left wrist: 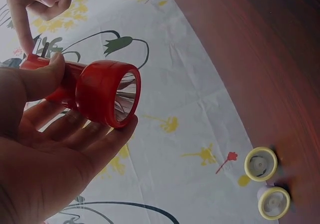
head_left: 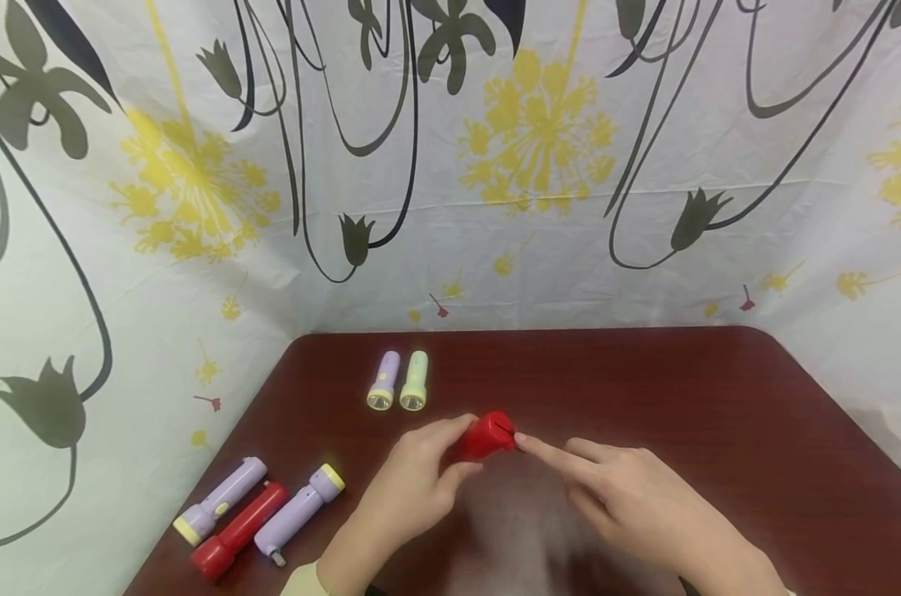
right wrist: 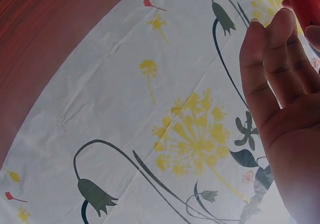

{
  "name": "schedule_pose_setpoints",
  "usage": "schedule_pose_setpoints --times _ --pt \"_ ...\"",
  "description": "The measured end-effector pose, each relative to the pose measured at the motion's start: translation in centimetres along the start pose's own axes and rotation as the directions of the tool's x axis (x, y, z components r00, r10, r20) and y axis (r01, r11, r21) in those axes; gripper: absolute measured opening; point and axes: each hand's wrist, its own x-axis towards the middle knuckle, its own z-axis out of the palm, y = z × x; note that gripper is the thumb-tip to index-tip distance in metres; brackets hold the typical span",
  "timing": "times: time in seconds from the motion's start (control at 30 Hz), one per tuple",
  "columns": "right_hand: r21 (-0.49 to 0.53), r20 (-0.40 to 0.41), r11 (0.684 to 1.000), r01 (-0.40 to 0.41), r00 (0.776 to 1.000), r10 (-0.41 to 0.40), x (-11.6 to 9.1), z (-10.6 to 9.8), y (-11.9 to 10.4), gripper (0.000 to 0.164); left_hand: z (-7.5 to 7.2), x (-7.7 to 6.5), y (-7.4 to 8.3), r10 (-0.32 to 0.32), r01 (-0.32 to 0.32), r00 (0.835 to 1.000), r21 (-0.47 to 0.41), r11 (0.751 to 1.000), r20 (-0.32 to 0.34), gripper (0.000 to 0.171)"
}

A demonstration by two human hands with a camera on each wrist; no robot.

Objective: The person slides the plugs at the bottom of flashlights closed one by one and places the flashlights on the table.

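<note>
My left hand (head_left: 421, 472) grips a red flashlight (head_left: 484, 437) above the table, thumb on one side and fingers along the other. In the left wrist view its round lens and reflector (left wrist: 126, 97) face right. My right hand (head_left: 629, 488) has its index finger extended, and that fingertip touches the flashlight's tail end. The right hand's other fingers are loosely bent. A narrow upright piece (left wrist: 45, 49) shows near the tail in the left wrist view, too small to make out. Only part of the red flashlight (right wrist: 302, 6) appears in the right wrist view.
At the table's left lie a lilac flashlight (head_left: 223, 497), a red flashlight (head_left: 242, 530) and another lilac flashlight (head_left: 297, 511) with a metal piece at its tail. Farther back lie a lilac flashlight (head_left: 384, 381) and a pale green flashlight (head_left: 415, 381). Patterned cloth (head_left: 450, 165) surrounds the table (head_left: 644, 381).
</note>
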Motion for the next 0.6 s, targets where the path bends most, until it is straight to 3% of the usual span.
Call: schedule_pose_setpoints --times 0.33,0.6 --pt "-0.011 -0.002 1.000 -0.007 1.000 0.007 0.00 -0.07 0.01 0.085 -0.03 0.04 0.12 0.001 -0.001 1.000 -0.021 1.000 -0.008 0.041" --pt "0.022 -0.040 0.999 0.035 0.999 -0.034 0.00 -0.01 0.17 0.083 -0.19 -0.02 0.30 -0.014 0.014 1.000 -0.019 1.000 0.006 0.042"
